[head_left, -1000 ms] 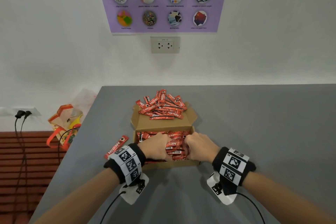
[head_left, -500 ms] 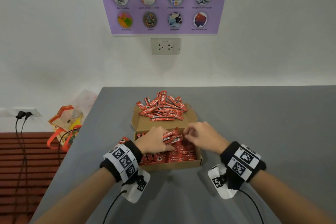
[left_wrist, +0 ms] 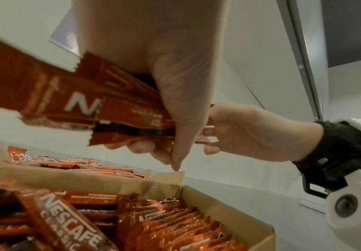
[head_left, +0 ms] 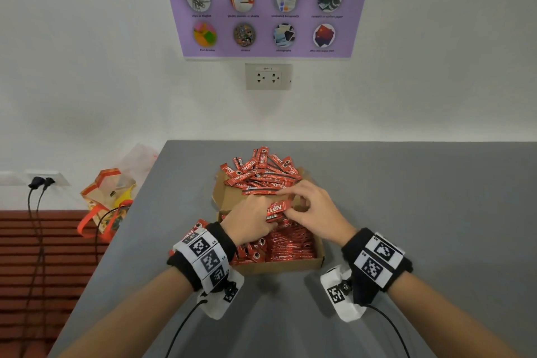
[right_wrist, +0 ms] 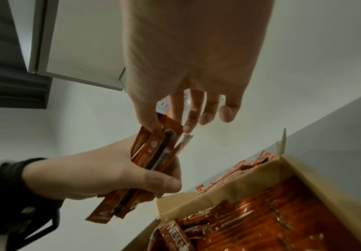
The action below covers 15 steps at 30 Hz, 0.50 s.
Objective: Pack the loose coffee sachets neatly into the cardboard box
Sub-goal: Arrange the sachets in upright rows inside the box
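A brown cardboard box (head_left: 318,261) sits on the grey table, partly filled with red coffee sachets (head_left: 290,244) standing in rows. A loose pile of sachets (head_left: 258,173) lies on the box's open back flap. My left hand (head_left: 250,219) grips a small bundle of sachets (head_left: 277,209) above the box. My right hand (head_left: 313,212) pinches the bundle's other end between thumb and forefinger. The left wrist view shows the bundle (left_wrist: 102,108) in my curled fingers over the box (left_wrist: 239,219). From the right wrist the same bundle (right_wrist: 153,151) appears end-on.
One stray sachet (head_left: 191,231) lies on the table left of the box, half hidden by my left wristband. Off the table's left edge hangs a bag (head_left: 107,200) with orange handles. Cables (head_left: 35,212) trail from a wall socket there. The wall stands behind.
Both hands have risen out of the box with a small bundle of sachets and moved towards its far end. The right hand has shifted to pinching the bundle's end.
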Tool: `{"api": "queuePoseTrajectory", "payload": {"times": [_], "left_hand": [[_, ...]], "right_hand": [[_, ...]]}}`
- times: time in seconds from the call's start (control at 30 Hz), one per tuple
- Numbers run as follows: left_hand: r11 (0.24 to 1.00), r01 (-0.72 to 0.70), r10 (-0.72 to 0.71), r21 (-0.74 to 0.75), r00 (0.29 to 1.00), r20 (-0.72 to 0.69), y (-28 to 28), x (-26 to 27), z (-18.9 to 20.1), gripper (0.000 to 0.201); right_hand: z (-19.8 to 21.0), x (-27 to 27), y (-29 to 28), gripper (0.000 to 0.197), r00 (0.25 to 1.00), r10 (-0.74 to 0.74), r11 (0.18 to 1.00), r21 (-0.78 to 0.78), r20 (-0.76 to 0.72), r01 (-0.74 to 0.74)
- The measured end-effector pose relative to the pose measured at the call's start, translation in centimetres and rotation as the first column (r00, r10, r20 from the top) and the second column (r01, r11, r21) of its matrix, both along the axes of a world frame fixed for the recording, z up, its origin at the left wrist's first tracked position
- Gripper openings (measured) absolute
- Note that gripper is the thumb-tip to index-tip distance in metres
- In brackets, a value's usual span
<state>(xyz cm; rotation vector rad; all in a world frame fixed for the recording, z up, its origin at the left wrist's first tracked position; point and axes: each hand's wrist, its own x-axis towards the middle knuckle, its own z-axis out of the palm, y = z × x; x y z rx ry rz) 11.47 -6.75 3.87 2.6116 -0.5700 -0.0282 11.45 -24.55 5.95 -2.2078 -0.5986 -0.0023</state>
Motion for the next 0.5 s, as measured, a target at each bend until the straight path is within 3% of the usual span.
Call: {"api": "queuePoseTrajectory", "payload": {"times": [0.1,0.23,0.4,0.5], "left_hand": [[1.000,-0.013,0.013,0.004,1.000,-0.011,0.0,0.0,-0.1,0.051],[0.995,0.029,-0.030,-0.100,0.999,-0.011,-0.2,-0.2,0.4,0.051],[0.995,0.029,-0.030,-0.099,0.999,-0.011,-0.2,-0.3,1.4,0.041],[0.993,-0.008,-0.004,-0.115,0.994,-0.105,0.5,-0.4,1.4,0.027]], "right_hand": [[0.0,0.2,-0.4,0.021,0.997,0.045,0.996,0.068,0.067,-0.050],[0.1,0.3,-0.9,0.018,0.979,0.048,0.996,0.065,0.197,-0.062],[0.5,0.1,-1.2,0.018,0.947,0.060,0.993,0.075,0.316,-0.088],[0.8,0.4,-2.0,0.019,0.934,0.038,0.993,0.095,0.356,-0.077]]}}
